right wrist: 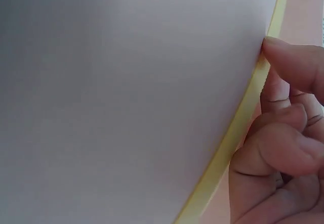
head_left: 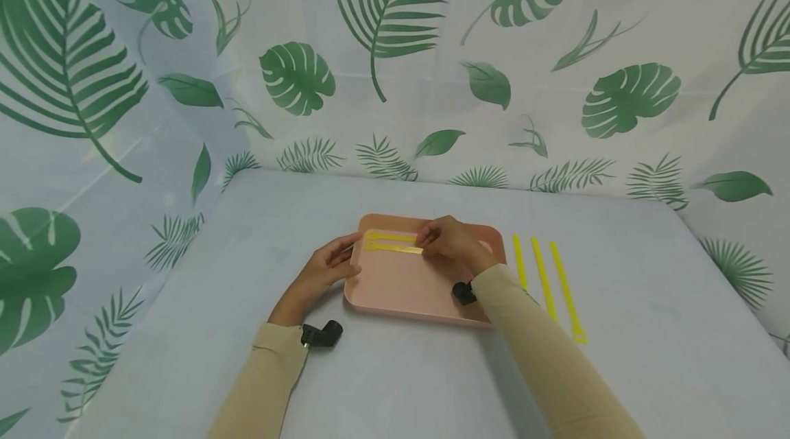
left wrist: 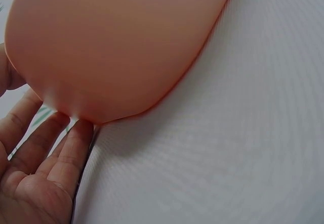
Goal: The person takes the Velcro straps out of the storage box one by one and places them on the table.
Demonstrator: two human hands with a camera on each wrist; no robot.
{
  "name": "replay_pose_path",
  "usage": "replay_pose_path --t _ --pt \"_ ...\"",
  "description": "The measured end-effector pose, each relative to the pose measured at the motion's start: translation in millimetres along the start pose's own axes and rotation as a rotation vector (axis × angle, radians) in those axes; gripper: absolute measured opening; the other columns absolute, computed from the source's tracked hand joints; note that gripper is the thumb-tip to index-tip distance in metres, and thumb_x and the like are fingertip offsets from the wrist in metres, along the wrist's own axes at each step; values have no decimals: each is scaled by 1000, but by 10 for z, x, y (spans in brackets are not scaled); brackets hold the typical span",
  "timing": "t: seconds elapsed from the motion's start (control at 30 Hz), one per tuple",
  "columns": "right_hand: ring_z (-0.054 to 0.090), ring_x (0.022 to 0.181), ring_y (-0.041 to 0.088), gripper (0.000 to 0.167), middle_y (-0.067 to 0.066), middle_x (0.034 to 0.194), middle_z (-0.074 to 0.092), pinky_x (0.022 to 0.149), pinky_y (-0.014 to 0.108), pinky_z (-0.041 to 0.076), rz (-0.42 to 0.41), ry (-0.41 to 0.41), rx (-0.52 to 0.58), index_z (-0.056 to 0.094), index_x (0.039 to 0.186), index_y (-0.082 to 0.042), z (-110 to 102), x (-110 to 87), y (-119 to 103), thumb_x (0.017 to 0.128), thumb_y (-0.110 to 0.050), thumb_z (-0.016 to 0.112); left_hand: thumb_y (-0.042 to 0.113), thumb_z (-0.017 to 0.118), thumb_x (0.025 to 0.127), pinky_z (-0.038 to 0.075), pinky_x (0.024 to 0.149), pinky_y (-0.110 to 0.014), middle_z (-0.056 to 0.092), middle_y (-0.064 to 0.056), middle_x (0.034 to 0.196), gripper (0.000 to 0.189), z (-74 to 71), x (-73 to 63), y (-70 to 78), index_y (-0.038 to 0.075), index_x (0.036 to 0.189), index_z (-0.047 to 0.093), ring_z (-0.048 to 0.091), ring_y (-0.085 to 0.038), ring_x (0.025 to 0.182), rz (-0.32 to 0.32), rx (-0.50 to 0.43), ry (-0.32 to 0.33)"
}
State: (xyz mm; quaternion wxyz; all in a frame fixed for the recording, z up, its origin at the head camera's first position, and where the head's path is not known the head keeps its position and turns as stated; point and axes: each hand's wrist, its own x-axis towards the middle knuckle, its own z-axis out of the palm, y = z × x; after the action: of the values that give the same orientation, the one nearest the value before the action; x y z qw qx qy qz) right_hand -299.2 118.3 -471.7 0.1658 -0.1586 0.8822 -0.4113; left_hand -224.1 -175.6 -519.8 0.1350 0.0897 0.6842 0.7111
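Observation:
A shallow pink tray [head_left: 401,291] lies on the table. My left hand [head_left: 322,271] grips its left side, with the thumb over the rim and the fingers against the outer wall, as the left wrist view shows from below. Two yellow cable ties lie along the back of the tray: a rear one [head_left: 395,238] and a front one [head_left: 395,248], heads to the left. My right hand [head_left: 453,243] is over the tray. In the right wrist view, its thumb and fingers pinch a yellow cable tie [right wrist: 238,118]. The right ends of both ties are hidden behind the hand.
Three more yellow cable ties, left [head_left: 519,254], middle [head_left: 543,274] and right [head_left: 566,285], lie side by side right of the tray. The right sleeve covers part of them. A leaf-patterned cloth [head_left: 426,110] hangs behind the white table [head_left: 395,384].

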Motion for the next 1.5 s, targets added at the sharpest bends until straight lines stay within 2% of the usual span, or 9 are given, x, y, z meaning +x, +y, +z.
replay_pose_path --t 0.37,0.5,0.63,0.73,0.9,1.0,1.13,1.33,1.5 --pt "59 87 19 14 6 92 71 78 24 51 54 -23 -17 73 98 2 -48 -122 -77 88 11 68 -2 69 98 49 114 -26 37 -26 170 74 -4 -9 -14 -4 165 37 37 -41 157 18 7 -7" --pt "60 88 21 13 9 94 74 81 26 51 1 -24 -49 74 98 3 -83 -160 -103 89 11 69 0 69 98 46 116 -26 38 -24 170 74 -19 -28 -25 -1 165 38 36 -38 158 12 16 -7" --pt "64 89 22 11 13 95 75 82 26 53 -60 -36 -6 73 98 7 -108 -187 -115 89 13 74 1 69 99 45 118 -27 38 -23 170 74 -28 -32 -31 -1 166 37 36 -38 158 12 15 -11" --pt "64 91 19 13 15 100 77 80 24 53 -63 -38 29 75 103 9 -124 -200 -136 91 13 74 1 69 99 45 119 -29 37 -23 170 74 -28 -29 -32 -1 166 37 36 -38 158 11 15 -14" --pt "56 84 15 22 9 101 77 70 24 46 -39 -26 94 78 117 7 -173 -232 -190 96 7 72 2 70 99 46 118 -30 38 -23 170 74 -23 -23 -32 0 166 37 37 -38 158 2 15 -13" --pt "52 78 14 24 7 101 76 66 24 44 -54 -10 116 78 121 6 -210 -263 -219 99 3 72 2 70 99 47 117 -28 39 -23 170 74 -23 -22 -32 0 166 37 38 -37 158 3 18 -13" --pt "49 72 12 22 13 108 77 63 23 43 -78 27 122 78 120 6 -248 -316 -261 101 2 68 1 70 99 49 114 -26 39 -25 169 74 -21 -18 -34 -1 166 37 38 -39 157 24 14 -21" --pt "50 73 16 18 12 105 74 64 25 43 -76 105 127 79 112 6 -294 -409 -333 100 3 66 0 69 100 49 113 -25 38 -26 169 74 -18 -10 -41 -3 166 36 36 -40 158 44 9 -35" --pt "51 75 18 15 15 112 71 64 25 44 -94 162 136 78 109 7 -316 -492 -378 100 2 67 -1 70 99 48 114 -25 38 -26 169 74 -7 -8 -32 -3 165 36 37 -41 157 41 18 -23"
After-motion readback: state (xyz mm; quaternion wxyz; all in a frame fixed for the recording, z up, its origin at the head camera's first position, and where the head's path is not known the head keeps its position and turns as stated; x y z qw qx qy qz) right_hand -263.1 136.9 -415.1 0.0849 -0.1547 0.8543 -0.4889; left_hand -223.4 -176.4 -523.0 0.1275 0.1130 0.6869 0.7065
